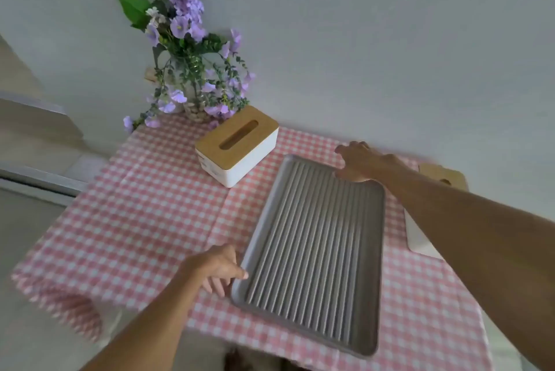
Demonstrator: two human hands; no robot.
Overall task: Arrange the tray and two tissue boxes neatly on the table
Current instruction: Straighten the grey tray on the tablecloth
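- Head view: a grey ribbed tray lay flat on the desk, which was covered in a pink-and-white checked cloth; nothing lay in the tray.
- The left hand gripped the tray's near-left corner, thumb over the rim and fingers curled beneath its edge.
- The right hand reached across to the tray's far-right corner with its fingers spread wide; it rested at the rim, and whether it truly clasped it could not be told.
- A white tissue box with a wooden lid stood just beyond the tray's far-left corner, apart from it; its slot showed no tissue.
- A second tissue box sat right of the tray, mostly hidden behind the right forearm; only a wooden lid corner and a white side showed.
- A vase of purple flowers stood at the desk's far-left corner against the wall, just behind the first box.
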